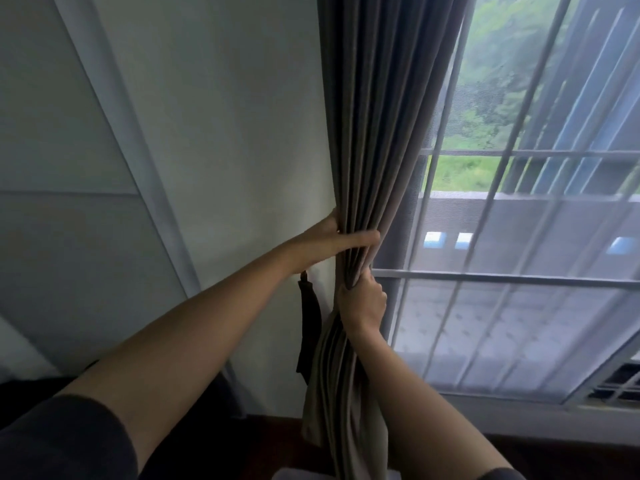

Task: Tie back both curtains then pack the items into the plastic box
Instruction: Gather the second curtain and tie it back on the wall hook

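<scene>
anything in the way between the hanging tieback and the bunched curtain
Nothing visible does. The dark tieback hangs on the wall just left of the gathered curtain, under the left hand; the right hand grips the bunch beside it.

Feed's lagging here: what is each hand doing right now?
Left hand: grips the gathered curtain.
Right hand: grips the same curtain, lower down.

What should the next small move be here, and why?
Probably the left hand should drop to the dark tieback hanging on the wall just below its wrist. Both hands grip the gathered curtain, and the right hand alone looks able to hold the bundle; the tieback hangs loose, not yet round it.
</scene>
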Motion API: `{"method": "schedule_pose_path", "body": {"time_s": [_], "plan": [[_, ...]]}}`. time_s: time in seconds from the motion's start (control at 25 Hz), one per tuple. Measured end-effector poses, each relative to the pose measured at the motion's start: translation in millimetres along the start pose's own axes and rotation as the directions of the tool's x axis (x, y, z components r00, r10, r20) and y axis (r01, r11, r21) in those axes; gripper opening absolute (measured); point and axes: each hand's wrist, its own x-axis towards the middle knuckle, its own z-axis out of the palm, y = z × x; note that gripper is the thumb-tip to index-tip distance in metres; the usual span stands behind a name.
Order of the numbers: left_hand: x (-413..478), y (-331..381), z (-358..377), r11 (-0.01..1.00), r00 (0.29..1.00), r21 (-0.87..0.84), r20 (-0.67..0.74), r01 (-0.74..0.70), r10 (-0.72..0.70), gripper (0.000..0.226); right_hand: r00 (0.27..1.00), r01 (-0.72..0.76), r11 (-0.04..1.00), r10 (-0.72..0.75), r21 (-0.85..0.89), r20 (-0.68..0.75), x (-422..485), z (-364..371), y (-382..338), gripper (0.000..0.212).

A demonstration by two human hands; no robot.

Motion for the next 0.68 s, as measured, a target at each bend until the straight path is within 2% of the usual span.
{"method": "schedule_pose_path", "body": {"time_s": [0.04,0.08,0.12,0.16,0.2,0.24,0.28,0.32,0.4,0.48,0.6,0.68], "plan": [[-2.1,-8.4,-3.8,0.993,0.999,-0.112,-0.027,-0.023,0.02,0.062,1.0,0.009,1.0,-0.009,0.0,0.004,0.9,-0.4,2.4,0.029],[-3.6,-18.8,-7.3,0.961,0.993,-0.272,-0.119,-0.048,0.016,0.051,1.0,0.015,1.0,-0.015,0.0,0.007,1.9,-0.9,5.0,0.025],[-5.0,-32.3,-10.0,0.907,0.96,-0.414,-0.274,-0.071,-0.05,0.04,1.0,0.018,1.0,-0.018,0.001,0.008,3.0,-2.0,7.4,0.022],[-5.4,-49.5,-11.5,0.877,0.885,-0.475,-0.438,-0.077,-0.159,0.03,1.0,0.024,1.0,-0.024,-0.002,0.003,4.3,-3.2,9.6,0.021],[-3.7,-73.6,-13.1,0.902,0.782,-0.432,-0.568,-0.019,-0.256,0.022,1.0,0.029,1.0,-0.029,-0.007,-0.006,5.6,-4.1,10.9,0.021],[0.7,-103.7,-15.7,0.936,0.709,-0.325,-0.628,0.136,-0.321,0.018,0.999,0.038,0.999,-0.038,-0.011,-0.016,7.0,-4.7,11.8,0.022],[3.7,-130.4,-16.4,0.921,0.695,-0.204,-0.607,0.332,-0.385,0.017,0.998,0.049,0.999,-0.049,-0.008,-0.027,7.7,-5.5,11.5,0.022],[8.1,-155.8,-14.3,0.861,0.703,-0.093,-0.537,0.499,-0.466,0.02,0.997,0.062,0.998,-0.062,0.0,-0.039,9.1,-4.5,11.7,0.021],[14.4,-186.4,-4.6,0.753,0.693,0.027,-0.414,0.657,-0.59,0.042,0.996,0.074,0.997,-0.073,0.014,-0.049,10.0,-4.9,11.5,0.018],[23.4,-194.8,5.8,0.767,0.718,0.024,-0.373,0.641,-0.588,0.055,0.996,0.072,0.997,-0.072,0.016,-0.047,11.1,-3.7,11.8,0.018],[33.8,-201.8,11.0,0.811,0.747,-0.197,-0.319,0.55,-0.584,0.045,0.996,0.076,0.997,-0.074,0.035,-0.044,12.0,-5.6,10.0,0.019],[34.4,-208.0,13.6,0.804,0.736,-0.219,-0.323,0.553,-0.595,0.035,0.997,0.061,0.997,-0.06,0.036,-0.042,14.5,-6.2,10.9,0.018]]}}
